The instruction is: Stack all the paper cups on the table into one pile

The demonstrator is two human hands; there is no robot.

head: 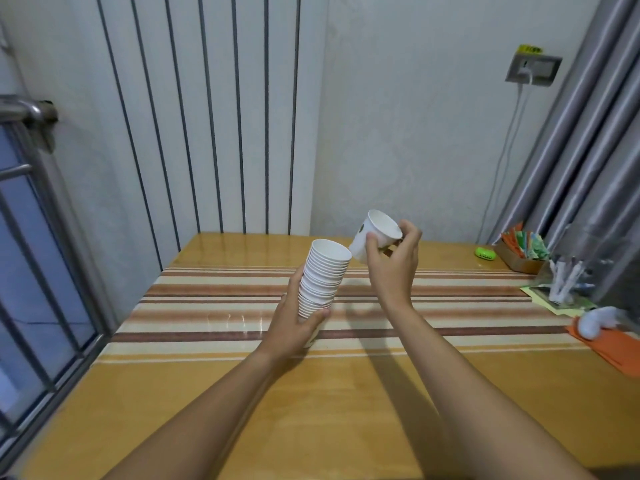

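Note:
A tall pile of nested white paper cups (325,271) leans slightly right above the table's middle. My left hand (298,323) grips it around the lower part, thumb in front. A single white paper cup (375,235) is tilted, mouth up and to the right, just right of the pile's top rim. My right hand (393,261) holds this cup by its side and rim with thumb and fingers. The cup's base nearly touches the pile's top edge. No other loose cups show on the table.
The wooden table (311,393) has a striped cloth (207,299) across its middle. At the right edge lie a green object (484,253), a cardboard box of packets (519,252), a clear holder with white sticks (564,278), orange paper (609,344) and a white item (595,322). Window bars stand left.

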